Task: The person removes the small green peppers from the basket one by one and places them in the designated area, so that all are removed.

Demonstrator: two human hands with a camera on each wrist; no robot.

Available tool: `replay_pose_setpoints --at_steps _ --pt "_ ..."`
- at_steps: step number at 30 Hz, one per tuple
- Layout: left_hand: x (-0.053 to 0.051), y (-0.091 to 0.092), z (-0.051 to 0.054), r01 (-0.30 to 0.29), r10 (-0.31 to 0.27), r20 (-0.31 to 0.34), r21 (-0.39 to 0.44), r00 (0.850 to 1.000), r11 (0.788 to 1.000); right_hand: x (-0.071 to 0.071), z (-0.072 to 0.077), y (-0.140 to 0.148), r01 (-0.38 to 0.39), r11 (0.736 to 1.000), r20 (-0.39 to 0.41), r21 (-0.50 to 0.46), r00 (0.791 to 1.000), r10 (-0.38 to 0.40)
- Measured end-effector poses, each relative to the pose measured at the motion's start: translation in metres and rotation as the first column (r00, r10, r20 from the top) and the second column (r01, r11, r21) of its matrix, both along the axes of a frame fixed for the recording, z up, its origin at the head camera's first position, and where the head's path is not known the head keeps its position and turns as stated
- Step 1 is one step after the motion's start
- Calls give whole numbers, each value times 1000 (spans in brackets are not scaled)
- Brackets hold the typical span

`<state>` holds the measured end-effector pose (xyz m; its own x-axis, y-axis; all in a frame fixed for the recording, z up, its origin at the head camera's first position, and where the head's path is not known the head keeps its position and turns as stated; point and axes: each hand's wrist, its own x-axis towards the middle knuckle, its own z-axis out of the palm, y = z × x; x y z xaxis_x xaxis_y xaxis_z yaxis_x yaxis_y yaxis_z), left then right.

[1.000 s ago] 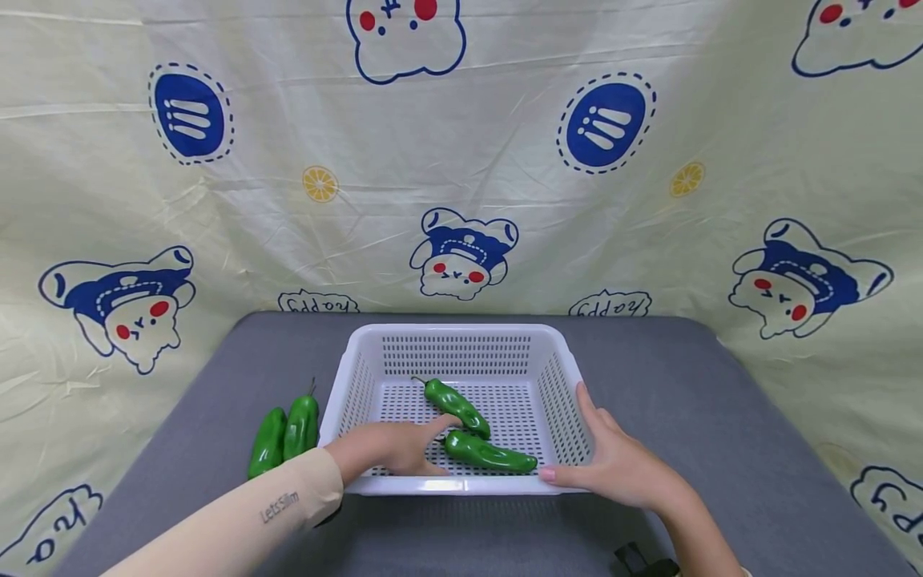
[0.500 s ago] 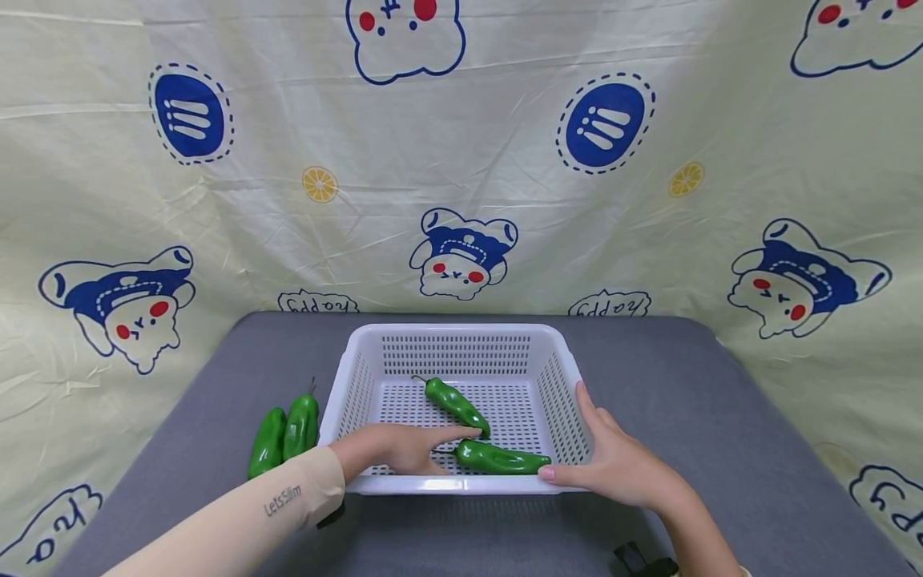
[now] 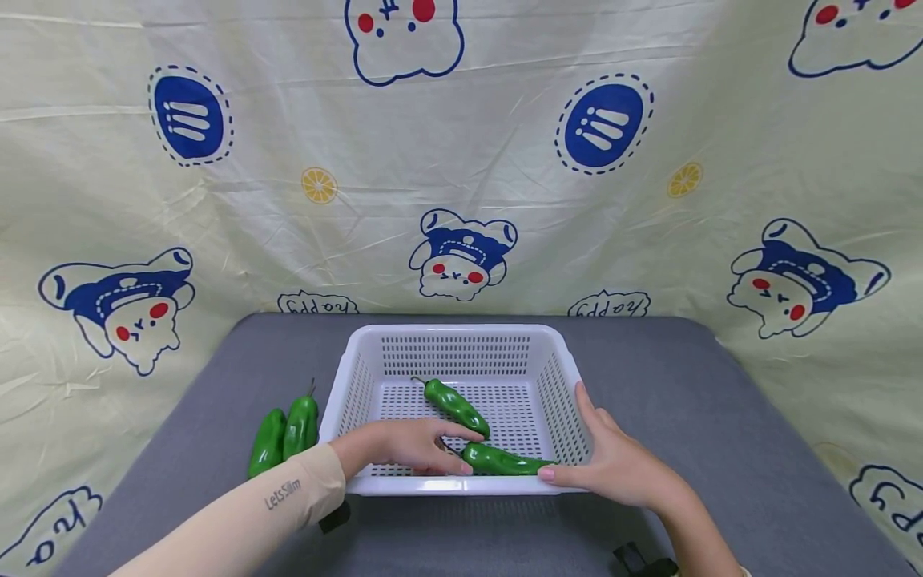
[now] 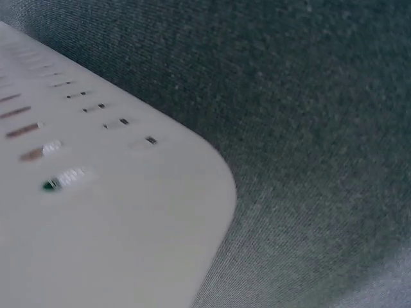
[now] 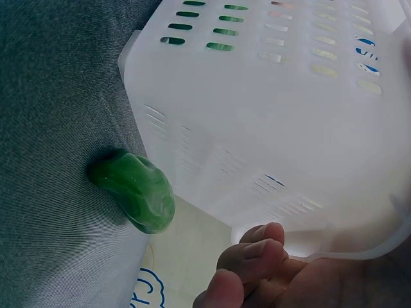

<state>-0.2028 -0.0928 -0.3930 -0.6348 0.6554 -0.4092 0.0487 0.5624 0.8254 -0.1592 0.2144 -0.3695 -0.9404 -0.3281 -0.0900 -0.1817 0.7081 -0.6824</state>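
Observation:
A white perforated plastic basket (image 3: 461,486) stands on the grey cloth. Inside lie two green peppers: the upper pepper (image 3: 454,405) slants across the bottom, and the lower pepper (image 3: 505,461) lies along the front wall. My left hand (image 3: 414,443) reaches over the front left of the basket, its thumb and forefinger spread on either side of the lower pepper's stem end. At the front right corner my right hand (image 3: 623,465) grips the basket, thumb over the front rim near that pepper's tip. In the right wrist view, my right fingers (image 5: 257,250) show beyond the wall.
Two more green peppers (image 3: 284,437) lie side by side on the cloth left of the basket. In the right wrist view, a green pepper (image 5: 136,190) rests on the cloth outside the basket's wall. A printed curtain (image 3: 461,176) hangs behind the table (image 3: 649,361).
The lower pepper has slid to the right, its tip now at my right thumb. My left thumb and fingers have moved right along with it. My right hand has stayed at the basket's corner.

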Motion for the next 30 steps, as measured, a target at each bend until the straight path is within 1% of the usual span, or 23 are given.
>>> replay_pose_setpoints --at_steps 3,6,8,11,14,15,18,21,24,28,30 --pt "0 0 0 -40 40 -22 -6 999 999 0 0 0 4 1000 7 -3 1000 -4" --pt "0 0 1 -80 77 -75 -38 994 996 0 1 -1 6 1000 10 -7 1000 -6" --pt "0 1 1 -91 83 -113 -66 990 994 0 1 -1 7 1000 8 -5 1000 -7" --pt "1 1 2 -91 76 -146 -102 986 991 0 1 -1 5 1000 4 -5 1000 -5" --pt "2 2 3 -92 69 -165 -130 984 987 0 1 -1 3 1000 -1 -5 1000 -3" --pt "2 3 3 -93 66 -182 -141 981 986 0 1 -1 2 1000 -3 -5 1000 -2" --pt "3 3 3 -104 61 -235 -175 970 979 0 0 -1 -3 1000 -8 -10 1000 3" --pt "3 4 3 -122 50 -300 -225 953 967 -1 0 -1 -5 1000 -7 -13 1000 5" --pt "3 4 2 -135 38 -338 -268 940 954 -1 -1 -1 -4 1000 -4 -13 1000 4" --pt "2 4 1 -141 22 -364 -303 931 943 -2 -1 0 -5 1000 -3 -17 1000 5" --pt "1 4 1 -136 12 -367 -314 930 940 -2 -1 0 -7 1000 0 -21 1000 7"
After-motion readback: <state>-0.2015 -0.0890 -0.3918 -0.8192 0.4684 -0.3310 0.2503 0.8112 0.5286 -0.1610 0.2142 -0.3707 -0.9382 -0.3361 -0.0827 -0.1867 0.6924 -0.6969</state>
